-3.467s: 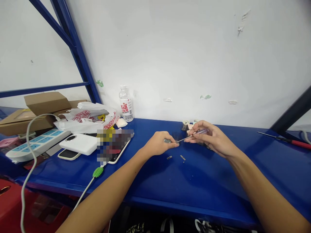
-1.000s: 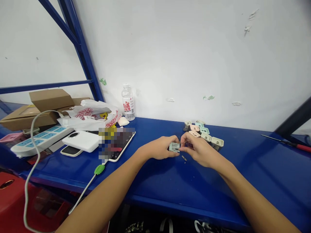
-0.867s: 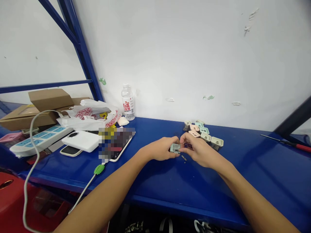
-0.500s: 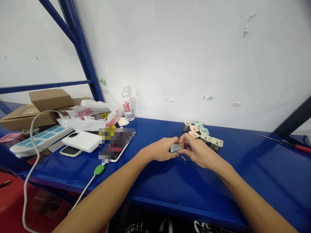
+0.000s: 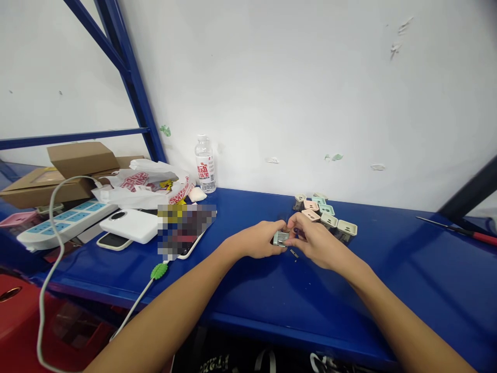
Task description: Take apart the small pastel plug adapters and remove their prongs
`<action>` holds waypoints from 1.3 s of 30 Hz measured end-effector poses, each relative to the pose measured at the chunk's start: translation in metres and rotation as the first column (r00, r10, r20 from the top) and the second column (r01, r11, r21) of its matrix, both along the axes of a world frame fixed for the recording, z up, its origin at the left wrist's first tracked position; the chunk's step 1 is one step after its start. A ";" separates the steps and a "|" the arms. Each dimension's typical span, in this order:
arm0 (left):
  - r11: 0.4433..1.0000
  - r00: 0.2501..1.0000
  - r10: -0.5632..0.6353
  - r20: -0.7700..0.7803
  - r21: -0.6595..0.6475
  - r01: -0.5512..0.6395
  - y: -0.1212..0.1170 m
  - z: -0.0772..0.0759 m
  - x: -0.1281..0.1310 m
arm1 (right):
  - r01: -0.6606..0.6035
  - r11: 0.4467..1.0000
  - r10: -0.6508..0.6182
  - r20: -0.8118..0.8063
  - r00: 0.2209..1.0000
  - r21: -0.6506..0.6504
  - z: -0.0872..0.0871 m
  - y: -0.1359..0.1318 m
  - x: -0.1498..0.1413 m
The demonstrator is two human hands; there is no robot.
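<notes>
- The blue steel shelf board [image 5: 373,295] runs under both forearms, against a scuffed white wall [image 5: 272,93].
- Compared with 3.5 seconds ago, the hands have drawn together: they now meet over one small part, and the screwdriver no longer reaches out between them.
- The left hand [image 5: 256,240], fingers curled almost closed, pinches a small grey-green plug housing [image 5: 280,238], held just above the board.
- The right hand [image 5: 318,243], fingers bent and close against that housing, has a purple-handled screwdriver [image 5: 298,232] among them, mostly hidden.
- A heap of pastel plug housings [image 5: 324,216], pink, mint and cream, lies just beyond the hands, some touching each other.
- One thin metal strip [image 5: 294,253] lies just below the hands; the second strip seen earlier no longer shows.
- Near the left end, a white plastic bag [image 5: 143,184] slumps against cardboard boxes [image 5: 77,160], with something yellow in its folds.
- A power strip [image 5: 66,224] and a water bottle [image 5: 205,165] stand well apart from the hands.
- A red-handled screwdriver [image 5: 476,234] lies at the far right.
</notes>
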State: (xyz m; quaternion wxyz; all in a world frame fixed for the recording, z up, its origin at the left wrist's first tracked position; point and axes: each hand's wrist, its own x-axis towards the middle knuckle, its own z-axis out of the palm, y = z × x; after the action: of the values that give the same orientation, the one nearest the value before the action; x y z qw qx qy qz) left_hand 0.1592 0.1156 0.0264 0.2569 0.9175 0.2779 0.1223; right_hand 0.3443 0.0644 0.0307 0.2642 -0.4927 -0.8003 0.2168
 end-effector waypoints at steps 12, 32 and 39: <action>1.000 1.000 -0.009 0.020 0.015 0.009 0.002 0.000 0.000 | 0.094 0.995 -0.095 -0.019 0.995 -0.039 0.007 -0.003 -0.003; 1.000 1.000 0.000 -0.027 0.025 0.000 -0.005 0.006 -0.001 | 0.129 0.962 0.040 -0.588 0.808 0.242 0.023 -0.015 0.003; 1.000 1.000 -0.012 -0.003 0.009 0.012 -0.008 0.009 -0.001 | 0.026 0.964 0.154 -0.632 0.760 0.266 0.017 -0.015 -0.002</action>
State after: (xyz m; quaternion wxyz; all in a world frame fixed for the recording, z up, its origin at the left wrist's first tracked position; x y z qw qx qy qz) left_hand 0.1584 0.1077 0.0354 0.2528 0.9205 0.2722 0.1208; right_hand 0.3421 0.0496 0.0477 0.5782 -0.3209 -0.6975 0.2760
